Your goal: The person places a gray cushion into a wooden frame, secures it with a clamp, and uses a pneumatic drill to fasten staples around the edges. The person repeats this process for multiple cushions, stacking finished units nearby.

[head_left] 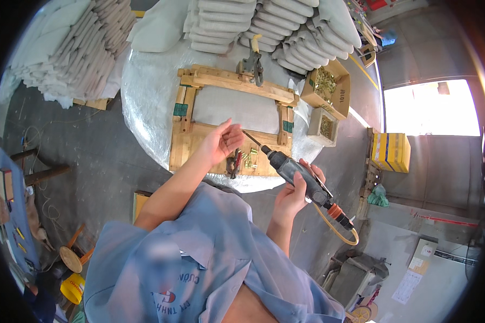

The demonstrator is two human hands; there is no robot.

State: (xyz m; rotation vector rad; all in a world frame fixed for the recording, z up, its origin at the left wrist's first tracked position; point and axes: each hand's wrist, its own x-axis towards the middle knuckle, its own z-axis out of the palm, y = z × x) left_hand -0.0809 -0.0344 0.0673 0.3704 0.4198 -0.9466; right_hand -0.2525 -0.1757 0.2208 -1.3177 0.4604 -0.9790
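Note:
My right hand (296, 189) grips a grey air screwdriver (299, 175) with an orange hose fitting, its bit pointing up-left toward my left hand. My left hand (223, 141) hovers over the near rail of a wooden frame (233, 82), fingers pinched as if on a small screw, too small to make out. The frame lies flat on a round table (145, 102) covered in clear plastic. Loose brass screws (250, 158) and a dark red-handled tool (234, 163) lie on the frame's near board. A metal clamp (251, 65) sits on the far rail.
Two cardboard boxes of brass screws (327, 86) stand at the table's right. Stacks of grey cushions (264, 24) lie behind and to the left (75, 48). A yellow box (390, 152) is at the right, stools and a yellow bucket (73, 288) at lower left.

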